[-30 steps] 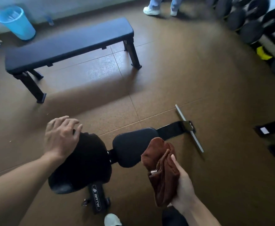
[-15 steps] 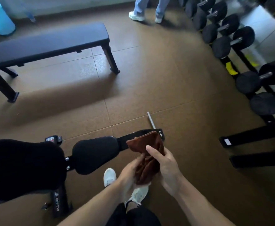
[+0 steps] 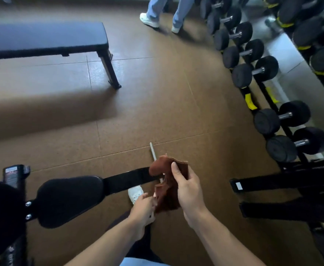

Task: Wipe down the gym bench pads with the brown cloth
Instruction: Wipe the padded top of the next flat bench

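Observation:
The brown cloth point(image 3: 167, 186) hangs between both hands at lower centre. My right hand point(image 3: 188, 191) grips its upper right side, thumb over the front. My left hand point(image 3: 144, 207) pinches its lower left edge. To the left lies the adjustable bench's black seat pad point(image 3: 69, 198), and its larger back pad point(image 3: 2, 217) fills the lower left corner. Both hands are to the right of the pads and do not touch them. A flat black bench point(image 3: 44, 38) stands at the upper left.
A dumbbell rack point(image 3: 261, 104) runs along the right side. Another person's legs and white shoes point(image 3: 151, 21) stand at the top centre. The bench's black frame bar point(image 3: 130, 178) and silver foot rod point(image 3: 153, 151) lie on the brown floor. My white shoe point(image 3: 135, 192) shows below.
My left hand left the back pad and came over to take the cloth, which both hands now hold and spread. The view has swung to the right, toward the dumbbell rack.

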Demonstrator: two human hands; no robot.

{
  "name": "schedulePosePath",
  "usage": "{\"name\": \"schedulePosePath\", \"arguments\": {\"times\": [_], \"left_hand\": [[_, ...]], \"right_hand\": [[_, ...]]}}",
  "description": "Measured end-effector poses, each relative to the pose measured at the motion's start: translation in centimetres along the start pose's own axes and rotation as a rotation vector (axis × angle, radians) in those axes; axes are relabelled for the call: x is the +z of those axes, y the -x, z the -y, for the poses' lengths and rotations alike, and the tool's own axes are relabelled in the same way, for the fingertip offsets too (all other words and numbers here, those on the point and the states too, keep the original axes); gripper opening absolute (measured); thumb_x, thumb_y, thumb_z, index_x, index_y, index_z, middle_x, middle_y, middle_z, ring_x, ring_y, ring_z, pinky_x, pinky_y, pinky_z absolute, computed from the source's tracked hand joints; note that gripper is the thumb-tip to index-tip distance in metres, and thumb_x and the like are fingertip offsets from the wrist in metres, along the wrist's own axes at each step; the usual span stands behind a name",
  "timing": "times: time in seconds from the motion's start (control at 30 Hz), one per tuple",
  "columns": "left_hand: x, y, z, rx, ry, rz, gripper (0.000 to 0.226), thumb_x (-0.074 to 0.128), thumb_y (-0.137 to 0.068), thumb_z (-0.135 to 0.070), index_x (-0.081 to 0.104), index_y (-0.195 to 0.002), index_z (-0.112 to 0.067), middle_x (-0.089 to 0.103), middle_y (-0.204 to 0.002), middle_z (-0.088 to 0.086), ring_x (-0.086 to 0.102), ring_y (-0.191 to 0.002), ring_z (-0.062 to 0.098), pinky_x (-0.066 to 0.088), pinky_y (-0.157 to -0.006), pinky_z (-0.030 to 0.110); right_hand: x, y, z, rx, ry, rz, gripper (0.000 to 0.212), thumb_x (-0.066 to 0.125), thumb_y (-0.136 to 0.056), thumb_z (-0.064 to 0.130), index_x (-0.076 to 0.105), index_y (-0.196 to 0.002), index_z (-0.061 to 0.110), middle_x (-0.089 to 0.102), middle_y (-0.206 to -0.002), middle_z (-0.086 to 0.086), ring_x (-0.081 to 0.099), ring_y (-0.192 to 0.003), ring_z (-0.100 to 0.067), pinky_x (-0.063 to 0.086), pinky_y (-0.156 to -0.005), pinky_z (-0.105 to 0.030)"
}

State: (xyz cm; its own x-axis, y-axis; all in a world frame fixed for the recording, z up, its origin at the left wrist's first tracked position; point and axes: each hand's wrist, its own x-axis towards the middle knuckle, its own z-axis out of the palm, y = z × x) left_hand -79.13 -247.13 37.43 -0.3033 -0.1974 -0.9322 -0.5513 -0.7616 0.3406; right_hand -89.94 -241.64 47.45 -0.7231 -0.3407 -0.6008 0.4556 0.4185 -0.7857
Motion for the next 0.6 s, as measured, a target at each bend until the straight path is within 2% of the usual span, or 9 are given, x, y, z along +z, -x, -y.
{"name": "schedulePosePath", "arguments": {"times": [0.1,0.2,0.27,0.3,0.4,0.43,0.47,0.53,0.6], "left_hand": [[0.5,-2.3,-3.9,-0.041,0.090,-0.060,0.029,0.050,-0.098,-0.012,0.053,-0.126,-0.022,0.066,-0.103,0.008,0.063,-0.094,0.022,0.048,-0.069,0.032],[1.1,-4.1,-8.1,-0.001,0.097,-0.038,0.034,0.059,-0.095,-0.022,0.059,-0.129,-0.025,0.069,-0.120,0.002,0.063,-0.113,0.021,0.052,-0.094,0.039],[1.7,-4.9,-11.6,0.091,0.070,-0.047,0.045,0.069,-0.085,-0.018,0.058,-0.128,-0.026,0.069,-0.123,-0.002,0.062,-0.115,0.019,0.049,-0.103,0.042],[2.1,-5.3,-13.1,0.138,0.051,-0.052,0.048,0.071,-0.081,-0.012,0.057,-0.125,-0.027,0.069,-0.120,-0.004,0.063,-0.112,0.019,0.051,-0.101,0.040],[3.5,-6.4,-18.5,0.235,-0.033,-0.112,0.030,0.073,-0.081,-0.001,0.066,-0.105,-0.017,0.072,-0.099,0.001,0.066,-0.088,0.016,0.053,-0.070,0.029],[3.9,-6.4,-20.2,0.288,-0.093,-0.165,0.023,0.080,-0.079,-0.010,0.068,-0.098,-0.013,0.072,-0.094,0.005,0.066,-0.083,0.014,0.054,-0.068,0.031],[4.3,-6.8,-21.5,0.381,-0.117,-0.178,0.033,0.087,-0.071,-0.023,0.068,-0.095,-0.011,0.071,-0.092,0.006,0.066,-0.082,0.012,0.055,-0.071,0.034],[5.1,-7.7,-24.5,0.457,-0.096,-0.116,0.062,0.096,-0.057,-0.037,0.065,-0.106,-0.013,0.071,-0.098,0.004,0.067,-0.092,0.013,0.055,-0.079,0.035],[6.4,-8.5,-27.5,0.409,0.057,0.055,0.061,0.093,-0.068,-0.014,0.061,-0.120,-0.017,0.071,-0.104,0.001,0.068,-0.095,0.015,0.053,-0.086,0.032]], "right_hand": [[0.3,-4.2,3.8,0.055,-0.084,0.014,0.020,0.062,-0.102,0.034,0.080,-0.095,0.030,0.081,-0.100,0.001,0.076,-0.101,-0.022,0.058,-0.094,-0.041],[0.4,-7.9,7.8,0.142,-0.214,0.068,0.014,0.058,-0.102,0.026,0.071,-0.105,0.021,0.080,-0.106,-0.004,0.072,-0.105,-0.022,0.054,-0.103,-0.044],[0.1,-10.2,10.9,0.137,-0.214,0.125,0.015,0.059,-0.099,0.027,0.069,-0.106,0.019,0.081,-0.101,-0.001,0.072,-0.106,-0.022,0.051,-0.108,-0.046],[0.1,-10.9,12.6,0.134,-0.213,0.154,0.019,0.061,-0.095,0.029,0.069,-0.107,0.018,0.082,-0.099,0.000,0.073,-0.103,-0.022,0.052,-0.107,-0.047],[-0.7,-13.8,17.9,0.145,-0.148,0.261,0.039,0.065,-0.081,0.034,0.073,-0.112,0.013,0.081,-0.107,-0.004,0.077,-0.099,-0.021,0.056,-0.099,-0.048],[-1.0,-14.8,19.8,0.151,-0.132,0.310,0.040,0.065,-0.081,0.034,0.076,-0.112,0.012,0.080,-0.111,-0.006,0.077,-0.102,-0.021,0.056,-0.097,-0.046],[-1.3,-16.1,21.6,0.152,-0.124,0.367,0.039,0.064,-0.082,0.033,0.080,-0.110,0.010,0.079,-0.115,-0.008,0.076,-0.105,-0.022,0.054,-0.097,-0.044],[-2.0,-19.6,25.0,0.163,-0.125,0.444,0.035,0.063,-0.084,0.032,0.084,-0.104,0.012,0.077,-0.120,-0.012,0.074,-0.112,-0.026,0.050,-0.102,-0.046],[-2.4,-23.9,28.2,0.201,-0.143,0.506,0.038,0.060,-0.087,0.033,0.083,-0.106,0.010,0.076,-0.123,-0.015,0.074,-0.113,-0.031,0.051,-0.102,-0.051]]}}
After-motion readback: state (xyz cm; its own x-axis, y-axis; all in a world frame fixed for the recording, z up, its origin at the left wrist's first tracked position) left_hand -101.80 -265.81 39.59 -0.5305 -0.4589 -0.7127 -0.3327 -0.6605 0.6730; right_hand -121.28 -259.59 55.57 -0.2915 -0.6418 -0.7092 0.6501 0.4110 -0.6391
